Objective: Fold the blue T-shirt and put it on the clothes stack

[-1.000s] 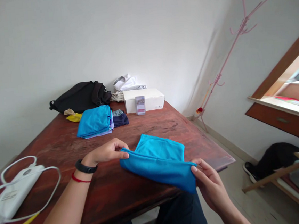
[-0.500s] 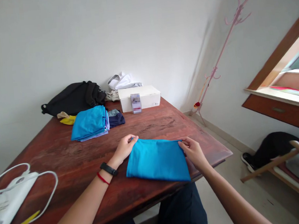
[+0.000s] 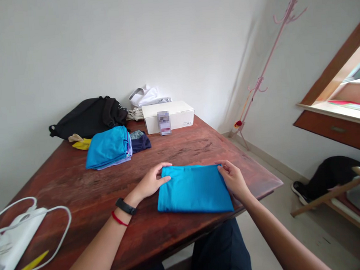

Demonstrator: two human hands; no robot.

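A folded bright-blue cloth [image 3: 193, 189] lies flat near the front edge of the wooden table [image 3: 109, 187]. At its upper left corner is my left hand [image 3: 151, 181], thumb and forefinger spread apart, the thumb resting on the fabric. My right hand [image 3: 233, 178] pinches the upper right corner between thumb and fingers. Whether the cloth is a garment cannot be made out. Farther back on the left sits a stack of folded blue and lilac fabric [image 3: 107, 147], out of reach of both hands.
Behind the stack are a black backpack [image 3: 85, 118], yellow cloth [image 3: 82, 144] and navy cloth [image 3: 141, 143]. A white box [image 3: 178, 116] stands at the back. A white power strip [image 3: 19, 241] with cables lies front left. A pink coat rack [image 3: 268, 60] stands beyond the table.
The blue cloth has shifted slightly right and back, its front edge now lying flat on the table. My left thumb and forefinger have spread apart; my right hand still pinches its corner.
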